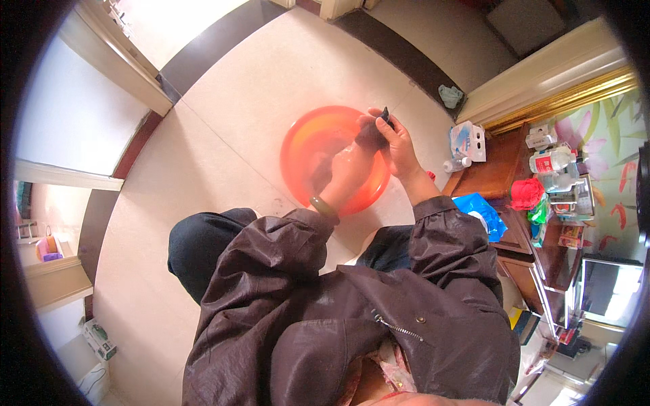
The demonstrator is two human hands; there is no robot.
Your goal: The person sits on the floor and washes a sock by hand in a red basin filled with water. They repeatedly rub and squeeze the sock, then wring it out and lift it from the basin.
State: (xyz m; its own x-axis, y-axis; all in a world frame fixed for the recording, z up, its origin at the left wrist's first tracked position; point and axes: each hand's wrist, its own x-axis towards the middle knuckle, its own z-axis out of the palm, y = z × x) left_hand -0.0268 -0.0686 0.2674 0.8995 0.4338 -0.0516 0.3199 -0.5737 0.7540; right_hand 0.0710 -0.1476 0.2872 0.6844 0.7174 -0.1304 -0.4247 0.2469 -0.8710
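Over an orange plastic basin point(292, 157) on the floor, both my hands are closed on a small dark cloth point(370, 138), possibly a sock. My left hand point(349, 166) grips its lower part, above the basin's middle. My right hand point(401, 147) wraps round the upper part near the basin's right rim, and a dark tip pokes up between its fingers. Inside the basin a darker shape point(325, 162) shows, too blurred to make out. A bangle point(323, 206) circles my left wrist.
Pale floor tiles point(203, 145) surround the basin. To the right stand a wooden cabinet point(487, 172) with bottles on it, a blue plastic bag point(481, 216), a clear bottle point(457, 164) and a paper roll pack point(467, 141). My bent knees point(203, 247) flank the near side.
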